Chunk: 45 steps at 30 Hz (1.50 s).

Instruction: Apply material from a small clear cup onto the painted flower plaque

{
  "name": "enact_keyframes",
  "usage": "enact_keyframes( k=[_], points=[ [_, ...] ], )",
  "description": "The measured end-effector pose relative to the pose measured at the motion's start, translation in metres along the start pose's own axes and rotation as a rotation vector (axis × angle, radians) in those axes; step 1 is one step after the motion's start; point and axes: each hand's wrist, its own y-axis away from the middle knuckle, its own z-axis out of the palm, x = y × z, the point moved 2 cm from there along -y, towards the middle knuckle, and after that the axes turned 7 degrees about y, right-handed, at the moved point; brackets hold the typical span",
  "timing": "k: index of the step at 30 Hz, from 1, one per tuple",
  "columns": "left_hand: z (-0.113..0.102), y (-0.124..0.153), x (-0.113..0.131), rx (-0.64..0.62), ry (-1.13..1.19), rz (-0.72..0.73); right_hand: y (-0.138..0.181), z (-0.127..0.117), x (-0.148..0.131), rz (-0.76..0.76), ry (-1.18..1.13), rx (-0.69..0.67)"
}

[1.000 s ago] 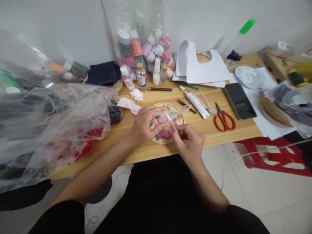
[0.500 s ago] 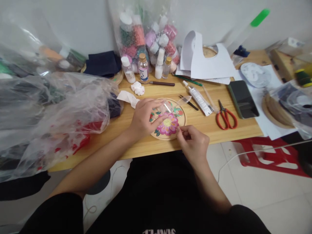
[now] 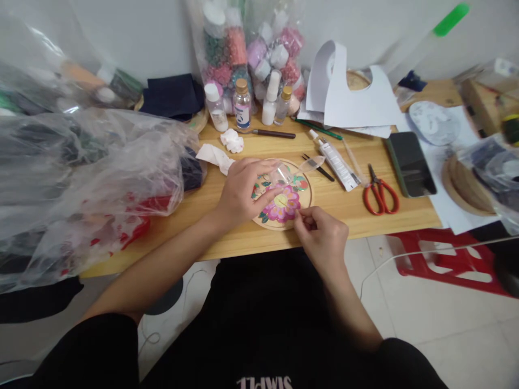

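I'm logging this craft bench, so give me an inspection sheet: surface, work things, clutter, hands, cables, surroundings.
Surface: wooden table, crowded toward the back.
Work things: round wooden disc painted with a pink flower; small clear plastic bag above it.
Clutter: red scissors, glue tube, phone, small bottles, white paper, big plastic bags.
Hands: left hand pinches the clear bag; right hand, fingers closed, touches the disc's near edge, what it pinches too small to tell.
Cables: white cable over the floor.
Surroundings: white wall, red stool, tiled floor.
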Motion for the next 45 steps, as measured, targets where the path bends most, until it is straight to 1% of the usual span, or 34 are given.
enact_keyframes(
  k=[7,10,14,17,19,23,27,32,35,39,45],
  points=[
    [0.000,0.000,0.000,-0.032,-0.045,-0.012,0.001,-0.001,-0.001,-0.014,-0.013,0.000],
    [0.000,0.000,0.001,-0.012,-0.033,0.009,0.001,-0.004,-0.002,-0.020,-0.032,0.021],
    [0.000,0.000,0.001,0.018,-0.009,0.023,0.000,-0.008,-0.002,0.023,-0.115,0.083],
    [0.000,0.000,0.002,0.008,-0.002,0.009,-0.003,-0.009,-0.002,0.062,-0.157,0.139],
    [-0.001,-0.001,0.004,-0.008,-0.009,-0.005,-0.007,-0.008,-0.004,0.069,-0.169,0.154],
    [-0.002,-0.002,0.006,-0.059,-0.048,-0.013,-0.016,-0.005,-0.014,0.033,-0.174,0.160],
    [-0.003,-0.003,0.006,-0.054,-0.003,0.015,-0.022,-0.002,-0.025,-0.006,-0.157,0.178],
    [-0.002,0.000,0.004,-0.037,0.009,-0.030,-0.024,0.000,-0.037,-0.056,-0.088,0.310],
    [-0.002,0.001,0.005,-0.031,0.009,-0.026,-0.026,0.000,-0.042,-0.068,-0.056,0.359],
    [-0.003,0.001,0.005,-0.034,-0.006,-0.016,-0.027,0.000,-0.044,-0.041,-0.045,0.363],
    [-0.003,0.000,0.005,-0.028,-0.010,-0.006,-0.026,0.000,-0.045,-0.061,-0.075,0.378]
  ],
)
